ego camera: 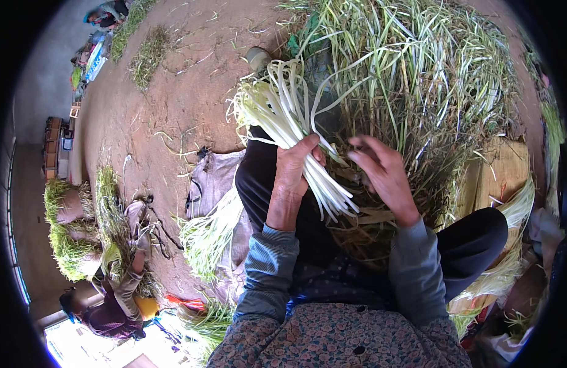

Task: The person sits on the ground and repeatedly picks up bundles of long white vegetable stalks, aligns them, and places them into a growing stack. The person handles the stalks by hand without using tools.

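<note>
My left hand (296, 168) is closed around the middle of a bunch of long pale stalks (329, 188), whitish like blanched garlic greens. Their yellow-green leafy tops (258, 101) droop to the upper left over my knee, and the white stem ends point down to the right. A few leaves bend away from the bunch to the right. Just right of the stalks is my right hand (380, 168), slightly blurred, its fingers curled and apart with nothing visible between them. Beyond both hands lies a large heap of untrimmed green stalks (403, 69) with brown, dry matter at its base.
Left of my leg, trimmed pale stalks (212, 234) lie on a greyish cloth (214, 179). A wooden board (499, 170) is at right, with more pale stalks (518, 207). Another person (113, 303) works among green bundles (111, 207) at lower left; a second person (106, 16) is farther off.
</note>
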`<state>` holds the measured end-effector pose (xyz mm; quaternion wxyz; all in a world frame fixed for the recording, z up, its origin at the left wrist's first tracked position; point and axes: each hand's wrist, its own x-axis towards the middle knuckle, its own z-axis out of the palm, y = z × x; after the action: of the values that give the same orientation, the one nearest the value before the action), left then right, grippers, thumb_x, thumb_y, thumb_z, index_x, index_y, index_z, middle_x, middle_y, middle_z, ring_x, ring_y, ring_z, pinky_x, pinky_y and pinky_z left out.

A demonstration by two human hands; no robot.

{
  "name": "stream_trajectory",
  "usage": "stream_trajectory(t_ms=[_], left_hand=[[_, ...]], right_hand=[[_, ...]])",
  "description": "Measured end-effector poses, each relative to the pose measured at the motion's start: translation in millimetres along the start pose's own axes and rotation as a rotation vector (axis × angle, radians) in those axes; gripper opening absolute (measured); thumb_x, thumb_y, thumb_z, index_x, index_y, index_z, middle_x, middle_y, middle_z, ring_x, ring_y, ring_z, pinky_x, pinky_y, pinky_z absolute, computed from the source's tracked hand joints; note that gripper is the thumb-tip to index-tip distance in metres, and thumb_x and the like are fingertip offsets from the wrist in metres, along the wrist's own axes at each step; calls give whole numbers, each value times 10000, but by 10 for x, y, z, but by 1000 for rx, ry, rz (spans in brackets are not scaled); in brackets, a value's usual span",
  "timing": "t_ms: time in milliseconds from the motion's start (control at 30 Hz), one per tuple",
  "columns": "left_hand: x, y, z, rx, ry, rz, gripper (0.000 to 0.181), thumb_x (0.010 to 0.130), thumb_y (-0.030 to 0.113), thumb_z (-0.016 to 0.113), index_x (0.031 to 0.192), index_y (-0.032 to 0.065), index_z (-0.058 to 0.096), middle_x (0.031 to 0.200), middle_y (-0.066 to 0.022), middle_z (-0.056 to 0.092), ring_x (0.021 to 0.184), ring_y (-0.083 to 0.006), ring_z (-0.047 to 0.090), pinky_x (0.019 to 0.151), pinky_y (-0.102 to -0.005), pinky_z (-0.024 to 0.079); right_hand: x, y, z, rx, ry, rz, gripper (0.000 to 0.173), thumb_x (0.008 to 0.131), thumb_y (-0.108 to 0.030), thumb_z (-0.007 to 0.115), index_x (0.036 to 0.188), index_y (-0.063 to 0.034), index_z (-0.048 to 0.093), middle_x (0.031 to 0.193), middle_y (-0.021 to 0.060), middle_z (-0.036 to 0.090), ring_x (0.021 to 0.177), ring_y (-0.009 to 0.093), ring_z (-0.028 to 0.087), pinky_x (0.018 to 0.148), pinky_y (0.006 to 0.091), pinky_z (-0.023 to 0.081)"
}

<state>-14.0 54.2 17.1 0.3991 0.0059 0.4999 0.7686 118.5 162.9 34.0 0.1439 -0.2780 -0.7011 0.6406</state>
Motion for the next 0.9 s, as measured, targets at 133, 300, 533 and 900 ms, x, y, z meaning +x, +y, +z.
stream_trajectory(t_ms=[133,300,533,900], left_hand=[[17,-22,19,-10,-6,36,109,709,48,600,759,3,513,497,-50,482,399,-163,483,398,-272,433],[57,-96,-32,-155,-35,29,121,710,48,590,756,2,489,491,-53,458,398,-160,451,411,-291,407],[35,-71,-42,-201,-82,14,134,713,59,580,774,30,464,497,-39,428,421,-140,406,474,-292,369],[-64,-62,104,5,-16,16,135,698,7,570,819,-11,514,525,-55,497,415,-151,490,397,-267,428]], right_hand=[[255,172,175,415,-183,100,159,838,-148,540,869,8,553,529,-16,452,386,27,389,318,171,306],[114,356,217,292,66,141,115,798,-91,547,730,2,539,539,0,482,407,51,408,363,204,336],[-125,1149,-287,-823,311,45,196,738,-164,587,833,-6,521,643,178,572,579,320,578,490,358,451],[418,-7,167,44,-147,-128,190,795,-227,583,825,-42,615,756,54,605,701,149,557,647,258,451]])
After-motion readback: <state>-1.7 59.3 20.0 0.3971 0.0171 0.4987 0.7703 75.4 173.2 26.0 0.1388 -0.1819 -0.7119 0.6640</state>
